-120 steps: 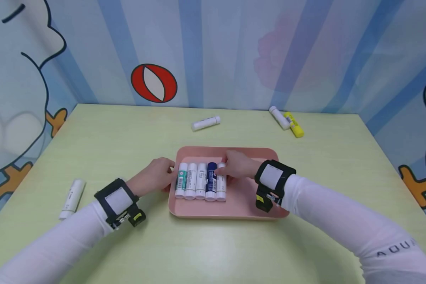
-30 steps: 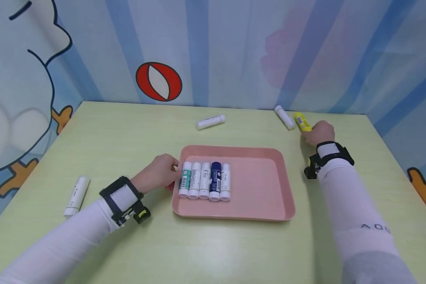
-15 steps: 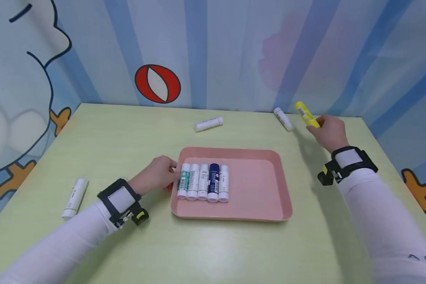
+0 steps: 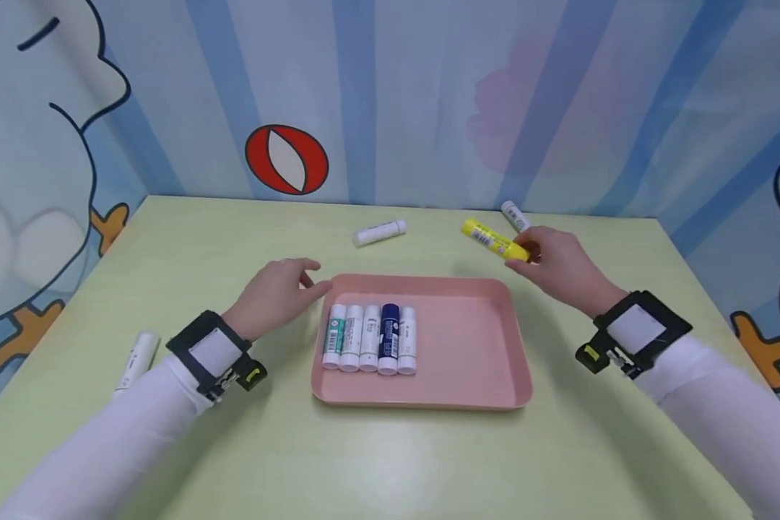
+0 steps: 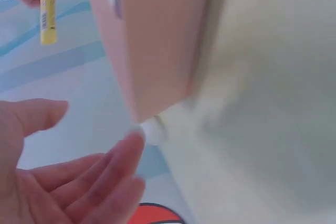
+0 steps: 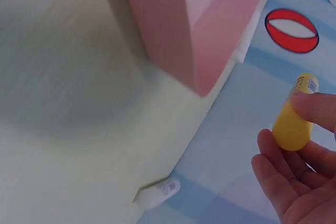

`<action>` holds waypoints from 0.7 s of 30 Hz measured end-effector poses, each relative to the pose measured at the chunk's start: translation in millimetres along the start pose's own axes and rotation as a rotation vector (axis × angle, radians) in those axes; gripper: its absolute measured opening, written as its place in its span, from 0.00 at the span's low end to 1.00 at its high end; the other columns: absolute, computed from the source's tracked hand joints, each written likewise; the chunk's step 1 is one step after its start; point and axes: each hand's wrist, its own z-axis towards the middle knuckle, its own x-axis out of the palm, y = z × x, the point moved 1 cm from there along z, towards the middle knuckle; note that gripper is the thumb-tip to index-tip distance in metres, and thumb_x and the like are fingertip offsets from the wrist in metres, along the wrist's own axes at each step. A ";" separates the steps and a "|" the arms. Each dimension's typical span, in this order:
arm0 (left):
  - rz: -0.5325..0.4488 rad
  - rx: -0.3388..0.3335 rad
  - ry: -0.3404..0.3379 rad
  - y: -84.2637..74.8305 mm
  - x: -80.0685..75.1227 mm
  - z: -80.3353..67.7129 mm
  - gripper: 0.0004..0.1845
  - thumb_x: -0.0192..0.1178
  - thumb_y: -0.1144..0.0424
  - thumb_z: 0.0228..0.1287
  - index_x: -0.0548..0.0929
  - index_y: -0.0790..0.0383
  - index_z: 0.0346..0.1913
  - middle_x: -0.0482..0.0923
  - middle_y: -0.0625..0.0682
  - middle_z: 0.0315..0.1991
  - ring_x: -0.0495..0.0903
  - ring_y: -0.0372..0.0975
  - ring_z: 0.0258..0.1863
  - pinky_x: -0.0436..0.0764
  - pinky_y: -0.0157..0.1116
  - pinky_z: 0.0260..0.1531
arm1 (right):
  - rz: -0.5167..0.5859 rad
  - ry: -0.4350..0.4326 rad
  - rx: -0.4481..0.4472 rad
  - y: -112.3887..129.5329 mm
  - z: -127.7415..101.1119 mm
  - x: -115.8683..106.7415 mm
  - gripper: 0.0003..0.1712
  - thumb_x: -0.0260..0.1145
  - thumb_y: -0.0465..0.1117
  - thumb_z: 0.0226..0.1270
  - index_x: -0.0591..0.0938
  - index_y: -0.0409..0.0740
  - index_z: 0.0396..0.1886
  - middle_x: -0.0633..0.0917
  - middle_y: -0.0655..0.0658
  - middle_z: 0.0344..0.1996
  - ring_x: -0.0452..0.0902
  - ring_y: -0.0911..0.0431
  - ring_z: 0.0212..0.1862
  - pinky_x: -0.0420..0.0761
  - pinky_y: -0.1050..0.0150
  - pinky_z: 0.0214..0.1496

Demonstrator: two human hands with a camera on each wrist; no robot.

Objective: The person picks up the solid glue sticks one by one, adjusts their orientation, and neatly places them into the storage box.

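My right hand [image 4: 555, 267] pinches one end of a yellow glue stick [image 4: 494, 240] above the back right corner of a pink tray [image 4: 468, 386]. The right wrist view shows thumb and fingers around the yellow glue stick [image 6: 295, 124]. Beside the tray's back left corner, my left hand [image 4: 276, 297] is off the tray with fingers spread; the left wrist view shows nothing between its fingers [image 5: 123, 153]. Several glue sticks stand side by side in a row in the tray's left half: a green-labelled one [image 4: 334, 338], white ones and a dark blue one [image 4: 388, 341].
A white glue stick [image 4: 380, 232] lies behind the tray. Another white glue stick [image 4: 514, 215] lies at the back right, partly behind my right hand. A third [image 4: 138, 360] is at the left, partly covered by my left sleeve. A patterned wall [image 4: 422, 108] borders the table's back.
My right hand picked up the yellow glue stick from the back right and carried it left towards the tray. My left hand let go of the tray's left edge and rose slightly.
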 end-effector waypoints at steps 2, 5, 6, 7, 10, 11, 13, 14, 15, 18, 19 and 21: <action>0.053 0.060 -0.081 -7.1 -3.0 0.4 0.30 0.60 0.52 0.68 0.71 0.66 0.66 0.80 0.60 0.49 0.80 0.48 0.40 0.81 0.40 0.35 | -0.005 0.025 -0.044 11.5 -4.9 6.7 0.19 0.69 0.35 0.64 0.78 0.28 0.50 0.81 0.33 0.42 0.77 0.45 0.41 0.80 0.52 0.42; 0.068 0.163 -0.122 -19.5 -2.3 -1.4 0.30 0.60 0.52 0.68 0.70 0.63 0.67 0.75 0.59 0.57 0.79 0.50 0.49 0.81 0.44 0.42 | 0.015 0.067 -0.090 26.8 -11.9 16.9 0.18 0.70 0.34 0.62 0.79 0.30 0.50 0.81 0.37 0.42 0.77 0.47 0.41 0.80 0.53 0.45; 0.075 0.203 -0.124 -23.8 -0.9 -2.7 0.31 0.61 0.52 0.68 0.69 0.63 0.68 0.74 0.59 0.59 0.78 0.50 0.51 0.81 0.45 0.45 | 0.029 0.081 -0.098 31.5 -14.1 19.9 0.18 0.70 0.34 0.62 0.79 0.31 0.50 0.81 0.38 0.41 0.77 0.48 0.41 0.79 0.54 0.45; 0.084 0.239 -0.121 -27.8 0.8 -4.2 0.31 0.61 0.52 0.67 0.69 0.63 0.68 0.73 0.59 0.60 0.77 0.50 0.53 0.80 0.46 0.47 | 0.039 0.094 -0.107 36.0 -16.2 22.7 0.18 0.70 0.34 0.62 0.79 0.32 0.49 0.81 0.40 0.41 0.76 0.49 0.40 0.79 0.55 0.44; 0.124 0.330 -0.095 -40.3 6.7 -9.0 0.33 0.62 0.51 0.66 0.67 0.60 0.69 0.70 0.58 0.63 0.74 0.49 0.58 0.76 0.48 0.53 | 0.056 0.128 -0.148 48.2 -22.0 29.0 0.18 0.72 0.35 0.60 0.80 0.34 0.49 0.81 0.44 0.39 0.74 0.51 0.39 0.78 0.58 0.41; 0.143 0.358 -0.087 -43.8 8.9 -10.2 0.34 0.63 0.51 0.66 0.66 0.60 0.70 0.70 0.58 0.64 0.73 0.49 0.59 0.76 0.48 0.54 | 0.055 0.137 -0.167 51.6 -23.7 30.7 0.18 0.72 0.35 0.60 0.80 0.35 0.49 0.80 0.45 0.38 0.74 0.51 0.38 0.78 0.59 0.41; 0.172 0.406 -0.067 -50.1 13.0 -12.1 0.34 0.64 0.51 0.64 0.66 0.58 0.70 0.70 0.58 0.64 0.72 0.48 0.61 0.75 0.48 0.55 | 0.041 0.151 -0.207 57.0 -27.0 34.1 0.18 0.73 0.35 0.58 0.80 0.37 0.48 0.80 0.47 0.37 0.74 0.52 0.38 0.78 0.61 0.41; 0.184 0.430 -0.061 -52.9 14.8 -12.9 0.34 0.65 0.51 0.64 0.67 0.58 0.70 0.71 0.57 0.63 0.72 0.48 0.60 0.75 0.48 0.55 | 0.039 0.157 -0.230 59.5 -28.4 35.5 0.18 0.74 0.35 0.58 0.80 0.37 0.47 0.80 0.48 0.36 0.74 0.53 0.37 0.78 0.61 0.41; 0.194 0.453 -0.054 -55.0 16.6 -13.6 0.34 0.65 0.50 0.63 0.67 0.57 0.69 0.71 0.57 0.63 0.73 0.48 0.60 0.75 0.47 0.55 | 0.033 0.161 -0.246 61.5 -29.8 37.1 0.17 0.74 0.35 0.57 0.80 0.38 0.45 0.79 0.49 0.36 0.74 0.53 0.37 0.78 0.62 0.40; 0.214 0.543 -0.049 -60.8 22.0 -15.0 0.35 0.66 0.50 0.62 0.68 0.55 0.69 0.74 0.53 0.61 0.74 0.45 0.58 0.74 0.45 0.57 | 0.016 0.167 -0.310 66.7 -34.3 40.6 0.16 0.75 0.34 0.55 0.79 0.41 0.42 0.78 0.51 0.33 0.73 0.55 0.35 0.77 0.62 0.39; 0.222 0.570 -0.051 -62.2 23.6 -15.3 0.35 0.67 0.50 0.61 0.68 0.54 0.69 0.75 0.52 0.60 0.74 0.43 0.58 0.73 0.45 0.58 | 0.009 0.164 -0.334 68.2 -35.6 41.3 0.16 0.76 0.34 0.55 0.79 0.41 0.41 0.78 0.51 0.33 0.72 0.56 0.35 0.77 0.62 0.39; 0.237 0.614 -0.046 -64.4 26.7 -15.8 0.34 0.68 0.51 0.61 0.70 0.55 0.68 0.76 0.50 0.59 0.75 0.41 0.57 0.72 0.43 0.58 | -0.009 0.156 -0.382 70.9 -37.5 42.5 0.16 0.77 0.34 0.53 0.80 0.42 0.40 0.78 0.53 0.32 0.71 0.58 0.34 0.77 0.63 0.39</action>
